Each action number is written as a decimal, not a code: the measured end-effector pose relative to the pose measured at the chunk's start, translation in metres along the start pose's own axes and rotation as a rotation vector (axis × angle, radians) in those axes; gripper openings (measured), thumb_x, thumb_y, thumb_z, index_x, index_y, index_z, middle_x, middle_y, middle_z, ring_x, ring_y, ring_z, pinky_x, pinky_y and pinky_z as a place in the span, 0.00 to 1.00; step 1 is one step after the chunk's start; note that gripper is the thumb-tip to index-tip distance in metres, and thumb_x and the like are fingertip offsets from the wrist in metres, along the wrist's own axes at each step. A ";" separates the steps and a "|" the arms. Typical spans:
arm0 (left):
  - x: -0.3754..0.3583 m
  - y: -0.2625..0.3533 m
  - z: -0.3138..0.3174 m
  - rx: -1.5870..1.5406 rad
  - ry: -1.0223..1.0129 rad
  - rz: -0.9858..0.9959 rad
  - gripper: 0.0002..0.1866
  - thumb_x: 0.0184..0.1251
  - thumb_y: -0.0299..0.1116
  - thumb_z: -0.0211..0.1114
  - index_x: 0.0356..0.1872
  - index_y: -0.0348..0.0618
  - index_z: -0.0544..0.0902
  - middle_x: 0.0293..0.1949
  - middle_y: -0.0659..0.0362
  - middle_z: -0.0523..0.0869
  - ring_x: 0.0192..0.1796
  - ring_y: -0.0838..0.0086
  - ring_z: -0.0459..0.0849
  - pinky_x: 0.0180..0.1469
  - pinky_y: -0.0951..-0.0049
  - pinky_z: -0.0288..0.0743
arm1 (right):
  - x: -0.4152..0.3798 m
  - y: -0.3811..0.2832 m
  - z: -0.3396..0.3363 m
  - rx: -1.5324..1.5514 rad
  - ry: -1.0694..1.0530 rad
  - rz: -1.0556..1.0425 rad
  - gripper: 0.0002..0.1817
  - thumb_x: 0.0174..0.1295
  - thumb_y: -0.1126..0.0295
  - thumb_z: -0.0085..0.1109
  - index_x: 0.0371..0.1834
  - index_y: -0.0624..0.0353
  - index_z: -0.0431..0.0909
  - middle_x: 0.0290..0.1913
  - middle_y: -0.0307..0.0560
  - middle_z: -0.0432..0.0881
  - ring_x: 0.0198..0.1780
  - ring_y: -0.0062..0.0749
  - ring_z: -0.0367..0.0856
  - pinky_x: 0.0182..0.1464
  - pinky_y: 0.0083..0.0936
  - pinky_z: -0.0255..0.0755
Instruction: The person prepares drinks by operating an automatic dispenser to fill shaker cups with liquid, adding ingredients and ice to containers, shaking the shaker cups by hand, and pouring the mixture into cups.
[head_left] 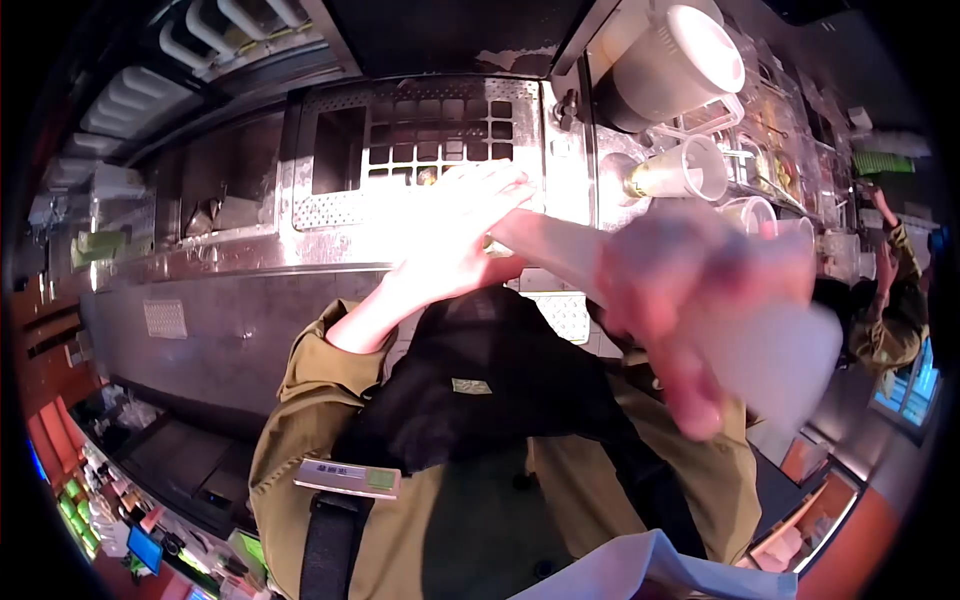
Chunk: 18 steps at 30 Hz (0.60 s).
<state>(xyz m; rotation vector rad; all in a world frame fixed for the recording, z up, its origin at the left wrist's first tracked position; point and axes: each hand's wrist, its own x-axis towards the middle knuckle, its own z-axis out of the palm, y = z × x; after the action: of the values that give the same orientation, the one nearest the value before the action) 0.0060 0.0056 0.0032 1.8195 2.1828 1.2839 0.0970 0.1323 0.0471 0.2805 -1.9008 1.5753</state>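
My right hand (665,285), blurred and close to the camera, wraps round a whitish translucent tool (560,247). The tool's thick end sticks out on the right, and its narrow end reaches my left hand. Strong light washes out my left hand (455,240), which is at the front edge of the metal sink counter (345,250). Its fingers are pressed together and curl round the area at the tool's narrow end; what they hold is lost in the glare.
A black grid (440,130) covers the sink basin. To its right stand a large white container (690,60), a clear cup (690,170) and more cups. White-handled racks (205,35) are at the upper left. Another person's arm (885,265) shows at the far right.
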 end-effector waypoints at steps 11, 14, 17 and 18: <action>-0.004 -0.005 0.006 0.062 0.040 -0.054 0.30 0.29 0.29 0.70 0.44 0.39 0.79 0.48 0.53 0.80 0.55 0.59 0.76 0.58 0.60 0.67 | -0.008 0.019 -0.001 -0.316 -0.150 -0.186 0.25 0.36 0.81 0.64 0.43 0.58 0.69 0.36 0.46 0.77 0.38 0.34 0.79 0.38 0.26 0.75; 0.005 0.009 -0.005 -0.026 0.030 -0.079 0.30 0.29 0.30 0.70 0.44 0.38 0.79 0.48 0.52 0.80 0.55 0.58 0.77 0.58 0.60 0.67 | 0.009 -0.048 -0.016 0.244 -0.043 0.034 0.18 0.44 0.75 0.63 0.38 0.56 0.68 0.32 0.44 0.76 0.32 0.32 0.75 0.40 0.31 0.70; 0.001 0.003 -0.001 0.051 0.040 -0.054 0.30 0.30 0.30 0.70 0.45 0.38 0.79 0.48 0.51 0.80 0.55 0.57 0.76 0.58 0.60 0.67 | -0.008 0.022 0.004 0.136 0.009 -0.092 0.19 0.39 0.70 0.66 0.36 0.61 0.72 0.28 0.43 0.75 0.27 0.31 0.74 0.35 0.27 0.72; -0.005 -0.001 0.001 0.047 0.043 -0.070 0.30 0.30 0.30 0.70 0.45 0.38 0.79 0.49 0.51 0.80 0.55 0.57 0.76 0.58 0.60 0.67 | -0.006 0.025 0.005 0.163 0.021 -0.123 0.20 0.37 0.70 0.67 0.36 0.62 0.72 0.29 0.43 0.75 0.28 0.31 0.76 0.35 0.26 0.73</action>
<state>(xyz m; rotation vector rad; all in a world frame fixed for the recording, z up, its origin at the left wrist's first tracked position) 0.0079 0.0019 -0.0004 1.7295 2.2958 1.2811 0.0867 0.1321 0.0232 0.4411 -1.7077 1.6453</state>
